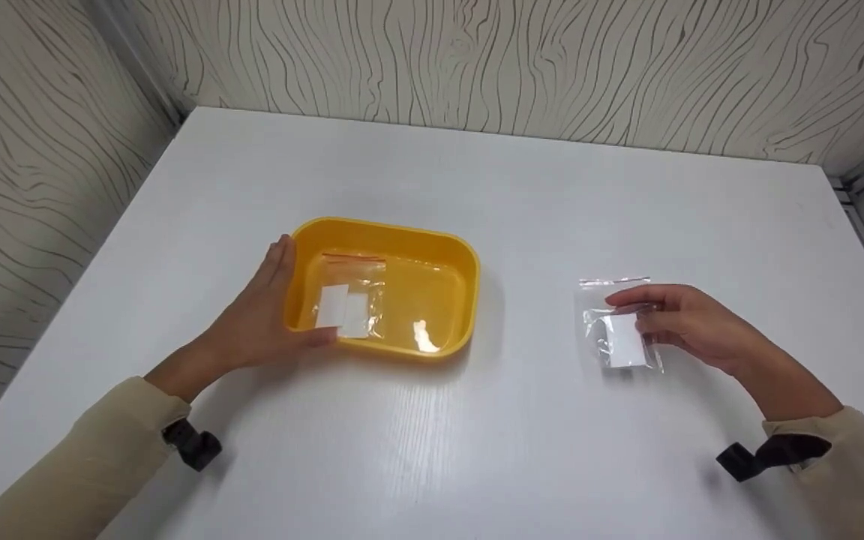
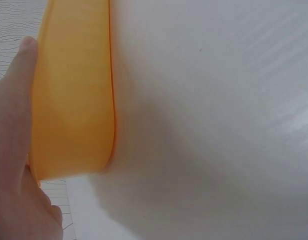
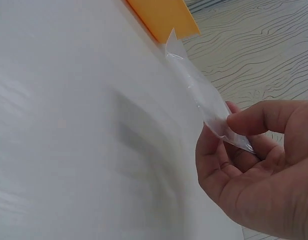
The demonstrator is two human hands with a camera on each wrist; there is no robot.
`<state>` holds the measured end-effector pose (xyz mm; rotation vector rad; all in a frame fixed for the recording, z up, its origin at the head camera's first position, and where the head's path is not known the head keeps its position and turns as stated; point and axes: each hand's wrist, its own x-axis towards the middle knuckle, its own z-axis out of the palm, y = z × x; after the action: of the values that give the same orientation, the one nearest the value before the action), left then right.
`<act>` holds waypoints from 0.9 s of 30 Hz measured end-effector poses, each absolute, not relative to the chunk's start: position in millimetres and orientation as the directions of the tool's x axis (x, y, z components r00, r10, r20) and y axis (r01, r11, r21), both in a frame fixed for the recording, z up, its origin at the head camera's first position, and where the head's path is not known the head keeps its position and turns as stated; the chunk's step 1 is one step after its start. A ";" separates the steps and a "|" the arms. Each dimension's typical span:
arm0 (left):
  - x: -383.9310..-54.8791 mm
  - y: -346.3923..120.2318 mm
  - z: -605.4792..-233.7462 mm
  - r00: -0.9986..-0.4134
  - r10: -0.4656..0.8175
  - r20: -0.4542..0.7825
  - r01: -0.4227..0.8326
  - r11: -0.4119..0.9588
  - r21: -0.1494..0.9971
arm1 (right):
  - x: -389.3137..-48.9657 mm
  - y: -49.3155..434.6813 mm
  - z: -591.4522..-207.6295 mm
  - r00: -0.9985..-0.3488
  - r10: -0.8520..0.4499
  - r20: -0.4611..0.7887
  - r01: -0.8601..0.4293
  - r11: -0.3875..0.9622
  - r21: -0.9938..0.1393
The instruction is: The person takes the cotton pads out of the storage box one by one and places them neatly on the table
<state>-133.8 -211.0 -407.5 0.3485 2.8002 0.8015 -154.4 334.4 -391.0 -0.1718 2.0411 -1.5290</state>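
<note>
Right grip (image 1: 691,322) pinches 1 bag (image 1: 622,337); spread left grip (image 1: 258,322) touches yellow tray (image 1: 428,294).

My head view cuts off the near edge of the white worktop (image 1: 417,435), along with the cream left sleeve (image 1: 79,465) and cream right sleeve (image 1: 863,480). Toward the worktop's left edge, the left hand (image 1: 256,322) hides part of the yellow, rounded-rectangular plastic tub (image 1: 387,234). Whether its clear, red-striped plastic packaging (image 1: 364,276) is one bag or two, I can't tell; the tub's wall hides it from my left wrist view. The right hand (image 1: 691,322) covers part of a clear plastic bag with a white insert (image 1: 597,330); its far fingers are partly hidden in my right wrist view.
</note>
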 end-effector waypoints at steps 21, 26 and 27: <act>-134.2 -211.6 -408.2 -0.952 0.277 -0.129 0.168 0.828 0.535 | -155.7 375.5 -395.9 -0.823 -0.459 -0.336 0.182 0.348 -0.920; -134.1 -211.6 -408.4 -0.952 0.276 -0.128 0.167 0.825 0.539 | -156.7 387.6 -396.3 -0.823 -0.453 -0.343 0.186 0.356 -0.916; -134.0 -211.6 -408.4 -0.952 0.277 -0.127 0.168 0.826 0.538 | -156.8 390.0 -396.2 -0.826 -0.444 -0.349 0.190 0.364 -0.912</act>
<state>-134.0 -211.6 -408.4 0.3464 2.8085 0.8005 -156.8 390.0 -396.2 -0.2192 2.0756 -1.4932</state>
